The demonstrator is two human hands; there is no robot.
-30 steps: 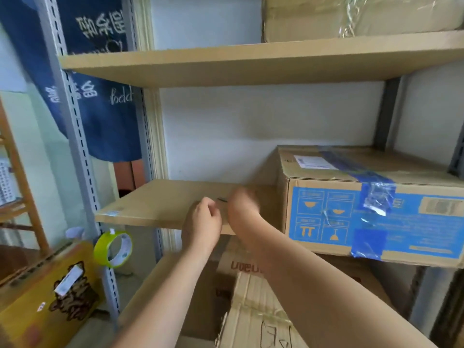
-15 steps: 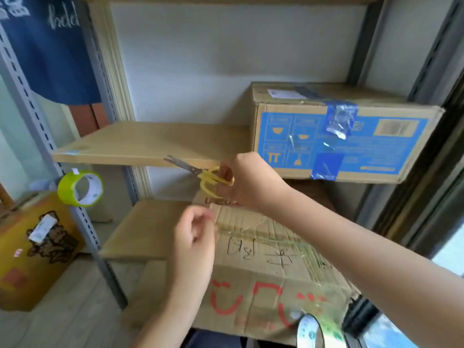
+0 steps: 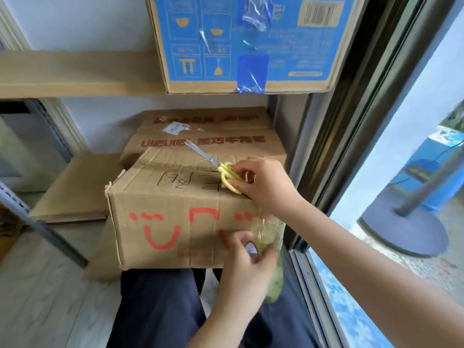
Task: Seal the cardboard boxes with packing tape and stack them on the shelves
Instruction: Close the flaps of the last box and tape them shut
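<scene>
We have dropped our gaze from the shelf to the smiley-marked cardboard box (image 3: 173, 217) on our lap. Our right hand (image 3: 263, 184) now grips the yellow scissors (image 3: 226, 173) over its top, while our left hand (image 3: 244, 270) grasps the tape roll (image 3: 267, 237) at its near right corner, so cutting seems next.

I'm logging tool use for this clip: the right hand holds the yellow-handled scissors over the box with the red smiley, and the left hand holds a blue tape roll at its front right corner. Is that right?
Not quite. In the head view the tape roll in the left hand is clear with a yellow-green tint, not blue. The rest stands: the right hand holds the yellow-handled scissors over the smiley box.
</scene>
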